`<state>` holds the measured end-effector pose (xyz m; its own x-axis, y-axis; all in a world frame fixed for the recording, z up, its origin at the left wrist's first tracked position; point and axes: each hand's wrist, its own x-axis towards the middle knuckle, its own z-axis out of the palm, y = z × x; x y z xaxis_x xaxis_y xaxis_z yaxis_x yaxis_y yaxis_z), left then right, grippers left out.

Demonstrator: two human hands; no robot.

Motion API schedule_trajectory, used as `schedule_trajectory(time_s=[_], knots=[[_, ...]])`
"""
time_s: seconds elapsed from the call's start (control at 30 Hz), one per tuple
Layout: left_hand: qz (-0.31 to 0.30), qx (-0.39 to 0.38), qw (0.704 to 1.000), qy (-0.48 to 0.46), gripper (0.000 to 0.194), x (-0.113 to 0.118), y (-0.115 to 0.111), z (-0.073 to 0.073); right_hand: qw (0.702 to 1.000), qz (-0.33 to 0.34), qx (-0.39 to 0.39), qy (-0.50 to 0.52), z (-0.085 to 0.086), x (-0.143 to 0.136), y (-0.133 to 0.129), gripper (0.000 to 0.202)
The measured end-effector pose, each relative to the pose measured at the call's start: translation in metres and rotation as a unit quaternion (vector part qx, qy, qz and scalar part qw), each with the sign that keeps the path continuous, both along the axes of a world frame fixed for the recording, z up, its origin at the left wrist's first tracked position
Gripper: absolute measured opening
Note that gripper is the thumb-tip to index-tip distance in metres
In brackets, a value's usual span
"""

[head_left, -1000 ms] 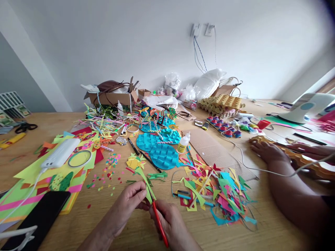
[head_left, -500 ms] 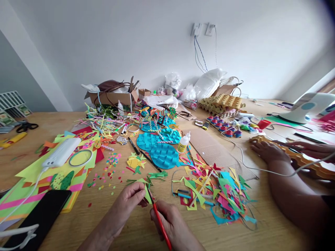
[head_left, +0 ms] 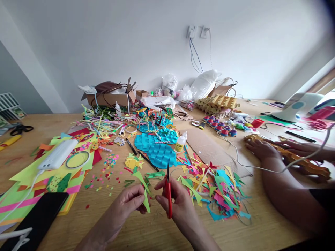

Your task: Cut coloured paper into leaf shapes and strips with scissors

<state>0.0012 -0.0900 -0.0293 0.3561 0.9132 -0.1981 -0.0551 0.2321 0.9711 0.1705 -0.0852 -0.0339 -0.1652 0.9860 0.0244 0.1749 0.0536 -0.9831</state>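
My left hand [head_left: 133,200], low in the middle, pinches a light green paper piece [head_left: 146,202] between thumb and fingers. Another light green strip [head_left: 142,180] shows just above it; whether the two are joined I cannot tell. To the right, my right hand [head_left: 176,198] holds red-handled scissors [head_left: 169,200], their dark blades pointing up and away from me, apart from the paper. Beyond my hands lie green paper scraps [head_left: 154,175], a yellow paper fish [head_left: 132,162] and round blue woven-look pieces [head_left: 161,156].
A glue bottle [head_left: 180,143] stands by the blue pieces. Paper scraps [head_left: 227,195] are heaped at right. Another person's hands [head_left: 264,150] rest on an egg carton [head_left: 307,162]. At left lie a black phone [head_left: 39,218] and a white power bank [head_left: 58,154]. A white cable [head_left: 261,169] crosses the right side.
The scissors have come away from the green paper and now point straight up, with my right hand turned and slightly farther right. The view has shifted a little.
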Motion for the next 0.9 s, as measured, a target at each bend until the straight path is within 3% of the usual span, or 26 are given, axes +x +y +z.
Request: schedule_trajectory(time_s=[0.17,0.37,0.53,0.67,0.9], knots=[[-0.021,0.062,0.994,0.089,0.019,0.002,0.003,-0.006,1.0,0.019,-0.005,0.022,0.016,-0.009,0.01,0.018],[-0.013,0.137,0.964,0.228,0.018,0.005,0.002,-0.012,0.998,0.05,0.023,-0.009,0.03,-0.017,0.021,0.019],[0.005,0.165,0.949,0.267,0.017,0.004,0.002,-0.011,0.998,0.038,0.008,0.045,0.028,-0.021,0.026,0.013],[0.004,0.163,0.951,0.261,0.017,0.001,0.002,-0.008,1.0,0.024,0.007,0.014,0.02,-0.017,0.03,0.011],[-0.092,0.141,0.943,0.287,0.017,0.0,0.004,-0.003,0.995,0.102,-0.012,-0.011,0.016,-0.014,0.052,0.015]])
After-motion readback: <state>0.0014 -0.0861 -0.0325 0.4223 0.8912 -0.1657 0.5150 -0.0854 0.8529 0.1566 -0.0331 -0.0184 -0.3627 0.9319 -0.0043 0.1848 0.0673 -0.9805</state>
